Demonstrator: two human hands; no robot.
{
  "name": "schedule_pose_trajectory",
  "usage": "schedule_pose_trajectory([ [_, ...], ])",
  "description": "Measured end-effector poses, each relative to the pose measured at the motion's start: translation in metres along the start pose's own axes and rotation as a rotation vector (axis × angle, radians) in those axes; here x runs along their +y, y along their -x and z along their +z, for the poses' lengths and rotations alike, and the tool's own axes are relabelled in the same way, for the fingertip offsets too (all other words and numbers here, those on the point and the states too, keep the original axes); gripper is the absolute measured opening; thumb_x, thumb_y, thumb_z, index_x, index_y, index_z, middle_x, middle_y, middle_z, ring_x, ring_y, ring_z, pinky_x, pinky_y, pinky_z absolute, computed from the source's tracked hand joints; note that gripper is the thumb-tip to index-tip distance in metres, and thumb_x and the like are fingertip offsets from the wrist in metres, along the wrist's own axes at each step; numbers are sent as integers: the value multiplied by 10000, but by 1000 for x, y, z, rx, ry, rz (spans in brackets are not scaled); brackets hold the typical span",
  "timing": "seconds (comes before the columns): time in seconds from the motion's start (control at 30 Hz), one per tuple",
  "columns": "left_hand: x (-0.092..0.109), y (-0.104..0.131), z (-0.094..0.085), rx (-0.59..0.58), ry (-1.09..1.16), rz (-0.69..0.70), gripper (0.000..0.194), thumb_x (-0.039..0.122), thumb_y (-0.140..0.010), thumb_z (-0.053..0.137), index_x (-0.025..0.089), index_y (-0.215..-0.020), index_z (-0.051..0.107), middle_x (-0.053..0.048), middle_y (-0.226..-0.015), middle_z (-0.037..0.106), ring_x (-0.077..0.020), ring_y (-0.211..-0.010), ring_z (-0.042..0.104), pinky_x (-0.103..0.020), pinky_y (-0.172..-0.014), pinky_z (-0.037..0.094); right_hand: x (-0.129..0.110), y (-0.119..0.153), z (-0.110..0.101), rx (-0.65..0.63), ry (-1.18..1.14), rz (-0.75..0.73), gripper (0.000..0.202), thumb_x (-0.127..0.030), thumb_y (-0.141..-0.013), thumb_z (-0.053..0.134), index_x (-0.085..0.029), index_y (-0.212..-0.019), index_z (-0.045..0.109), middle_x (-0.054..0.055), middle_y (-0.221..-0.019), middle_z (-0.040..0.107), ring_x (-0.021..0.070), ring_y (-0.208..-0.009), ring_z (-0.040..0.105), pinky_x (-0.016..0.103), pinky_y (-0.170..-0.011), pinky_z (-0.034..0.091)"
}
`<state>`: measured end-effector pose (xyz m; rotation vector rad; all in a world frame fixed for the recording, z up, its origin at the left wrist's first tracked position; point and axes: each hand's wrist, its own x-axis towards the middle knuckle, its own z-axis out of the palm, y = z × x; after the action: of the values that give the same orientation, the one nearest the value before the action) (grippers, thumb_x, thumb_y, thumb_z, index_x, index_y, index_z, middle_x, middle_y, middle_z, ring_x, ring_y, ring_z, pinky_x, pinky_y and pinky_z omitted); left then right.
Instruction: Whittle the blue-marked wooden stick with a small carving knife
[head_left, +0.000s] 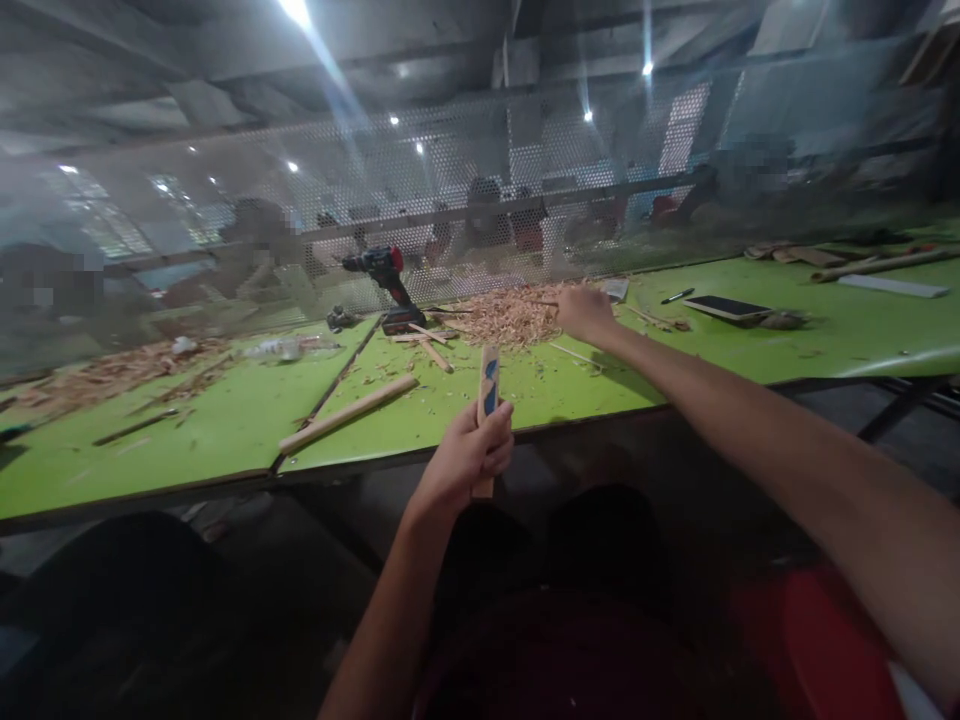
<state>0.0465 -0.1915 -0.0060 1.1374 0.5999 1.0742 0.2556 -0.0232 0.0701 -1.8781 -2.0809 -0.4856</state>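
My left hand (474,448) is wrapped round a narrow flat piece of wood (488,362) with a blue patch on its face. It holds the wood nearly upright in front of the table's near edge. My right hand (585,314) reaches far over the green table (450,408) and is closed beside a heap of wood shavings (504,315). A thin dark stick-like thing shows at its fingers, too blurred to name. Left of the heap, a cordless drill (391,285) stands on its battery, with small wood strips (431,350) in front of it.
A round wooden rod (349,415) lies near the table seam. To the right are a pen (678,296), a phone (726,307) and a white strip (892,287). More shavings (112,375) and a clear plastic bottle (289,347) lie left. A perforated screen (442,220) runs behind.
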Motion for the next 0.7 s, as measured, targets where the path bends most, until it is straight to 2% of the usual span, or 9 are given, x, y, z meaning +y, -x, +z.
schedule_pose_trajectory([
  [0.13,-8,-11,2,20,14,12,384,419,-818,689,213,-759,371,109,-548,319,-13,-362,248,-157,-355,168,-27,40,-9,20,-10,-141,338,-333,-945,453,-138,-904,725,114,-877,708,199,-825,645,315,-729,473],
  [0.23,-12,-10,3,44,7,32,396,439,-816,686,214,-752,367,115,-533,303,-15,-357,251,-151,-349,173,-52,73,-11,41,-28,-228,344,-359,-886,446,-216,-921,757,96,-870,732,211,-791,642,308,-691,451],
  [0.33,-13,-8,4,73,-7,56,402,461,-807,688,222,-767,367,116,-536,312,-25,-359,275,-146,-332,196,-69,94,-6,59,-16,-265,411,-378,-893,397,-219,-920,775,122,-819,735,246,-735,654,334,-637,451],
  [0.5,-17,-9,4,149,-31,75,420,484,-800,683,230,-754,351,115,-535,313,-40,-371,296,-151,-318,269,-80,96,2,74,-11,-268,555,-342,-990,251,-161,-937,773,164,-809,733,259,-735,674,344,-637,455],
  [0.7,-21,-10,-1,172,40,18,488,481,-764,717,229,-710,303,124,-505,268,-19,-352,215,-131,-313,145,-83,76,-1,8,29,-409,383,-175,-932,375,-148,-981,753,170,-841,735,284,-795,679,364,-656,463],
])
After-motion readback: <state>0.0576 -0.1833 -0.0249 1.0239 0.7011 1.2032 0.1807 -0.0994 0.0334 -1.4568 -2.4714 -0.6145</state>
